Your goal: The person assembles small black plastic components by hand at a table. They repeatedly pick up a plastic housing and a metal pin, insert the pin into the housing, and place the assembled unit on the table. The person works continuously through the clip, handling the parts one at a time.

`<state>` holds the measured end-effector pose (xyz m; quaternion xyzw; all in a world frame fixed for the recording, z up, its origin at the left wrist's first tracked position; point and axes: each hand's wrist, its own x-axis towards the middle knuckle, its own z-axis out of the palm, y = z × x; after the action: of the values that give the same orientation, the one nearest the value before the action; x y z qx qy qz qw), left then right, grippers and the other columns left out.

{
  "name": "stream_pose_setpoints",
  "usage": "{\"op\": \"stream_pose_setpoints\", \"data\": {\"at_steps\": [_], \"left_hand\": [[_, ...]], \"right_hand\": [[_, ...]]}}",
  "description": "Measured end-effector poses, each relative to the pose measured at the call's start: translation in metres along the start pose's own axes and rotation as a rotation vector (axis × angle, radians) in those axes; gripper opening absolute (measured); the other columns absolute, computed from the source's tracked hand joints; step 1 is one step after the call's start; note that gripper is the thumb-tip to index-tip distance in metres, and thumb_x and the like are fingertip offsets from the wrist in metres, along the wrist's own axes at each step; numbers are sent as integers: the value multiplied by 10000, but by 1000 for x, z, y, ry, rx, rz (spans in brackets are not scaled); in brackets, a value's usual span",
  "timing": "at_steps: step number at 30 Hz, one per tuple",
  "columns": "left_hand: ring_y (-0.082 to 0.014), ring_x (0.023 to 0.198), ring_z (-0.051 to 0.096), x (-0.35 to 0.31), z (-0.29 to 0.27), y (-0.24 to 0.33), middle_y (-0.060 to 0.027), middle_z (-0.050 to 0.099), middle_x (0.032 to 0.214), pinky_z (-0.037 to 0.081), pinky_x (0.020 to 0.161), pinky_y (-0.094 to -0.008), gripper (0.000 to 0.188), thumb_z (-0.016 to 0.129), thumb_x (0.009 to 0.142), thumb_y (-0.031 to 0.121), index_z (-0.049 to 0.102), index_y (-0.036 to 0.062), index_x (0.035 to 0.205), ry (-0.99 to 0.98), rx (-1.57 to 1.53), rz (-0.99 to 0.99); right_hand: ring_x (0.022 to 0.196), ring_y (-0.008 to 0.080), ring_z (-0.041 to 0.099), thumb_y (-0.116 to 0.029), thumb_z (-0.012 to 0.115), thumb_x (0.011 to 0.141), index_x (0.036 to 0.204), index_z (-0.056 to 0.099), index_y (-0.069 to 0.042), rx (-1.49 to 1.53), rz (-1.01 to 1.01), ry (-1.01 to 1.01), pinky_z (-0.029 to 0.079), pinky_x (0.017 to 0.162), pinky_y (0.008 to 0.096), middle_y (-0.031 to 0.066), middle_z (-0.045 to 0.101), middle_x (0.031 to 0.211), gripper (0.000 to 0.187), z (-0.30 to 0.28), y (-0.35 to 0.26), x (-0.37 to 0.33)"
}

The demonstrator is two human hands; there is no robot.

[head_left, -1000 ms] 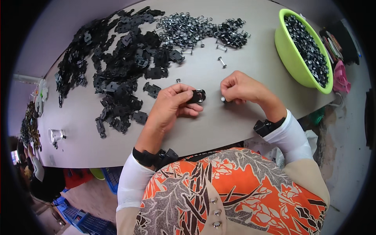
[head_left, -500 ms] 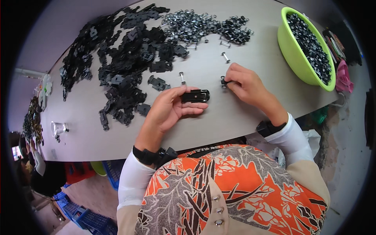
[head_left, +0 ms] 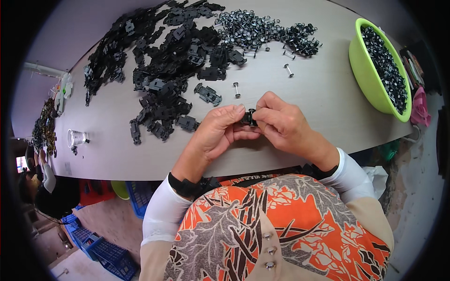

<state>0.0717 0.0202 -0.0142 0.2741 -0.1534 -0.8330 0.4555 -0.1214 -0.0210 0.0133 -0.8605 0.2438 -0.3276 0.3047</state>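
My left hand point(head_left: 216, 133) is closed on a black toy car chassis point(head_left: 245, 119), thumb on top and fingers underneath. Pinched in my right hand point(head_left: 287, 125) is a wheel axle point(head_left: 252, 112), a thin bar with small black wheels, set against the chassis end. My fingers hide most of both parts, so whether the axle is seated cannot be seen. Just beyond my hands lie a loose axle point(head_left: 236, 90) and, farther right, another axle point(head_left: 288, 70). A single dark grey chassis point(head_left: 207, 94) rests left of the nearer one.
A heap of dark chassis point(head_left: 161, 86) spreads over the table's left side. Wheel axles point(head_left: 246, 30) are piled at the far middle. At right stands a lime-green basin point(head_left: 357, 75) full of black wheel parts. A clear cup point(head_left: 75, 137) lies at left, near another person point(head_left: 56, 199).
My right hand has moved left with the axle and met the chassis in my left hand. The view has shifted slightly, so the table things appear farther right.
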Motion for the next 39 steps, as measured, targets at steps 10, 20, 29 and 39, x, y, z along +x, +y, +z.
{"op": "stream_pose_setpoints", "data": {"at_steps": [10,20,29,39], "left_hand": [[-188,821,639,-14,0,-7,-80,606,875,561,796,-341,184,554,927,159,553,10,820,7,180,77],[-132,717,614,-53,2,-4,-49,589,749,547,662,-279,130,639,816,12,524,16,756,288,506,182],[-160,528,608,-180,-12,8,-119,609,643,491,491,-259,150,668,720,1,520,-1,745,768,689,234],[-113,603,533,-140,1,42,-52,623,718,429,559,-251,142,674,730,-15,636,-13,867,916,1661,631]], "right_hand": [[571,284,541,25,619,709,739,532,-13,-132,-56,-120,468,503,370,107,462,784,100,5,-15,7],[677,284,587,6,633,703,1040,531,-51,81,-213,-181,488,519,354,98,491,863,357,36,-30,18],[828,312,592,-44,641,740,984,583,-44,-235,32,-178,497,682,396,125,524,986,252,15,32,53],[789,321,575,-34,615,735,834,575,-10,-215,103,-300,475,671,417,116,508,929,110,11,40,51]]}}
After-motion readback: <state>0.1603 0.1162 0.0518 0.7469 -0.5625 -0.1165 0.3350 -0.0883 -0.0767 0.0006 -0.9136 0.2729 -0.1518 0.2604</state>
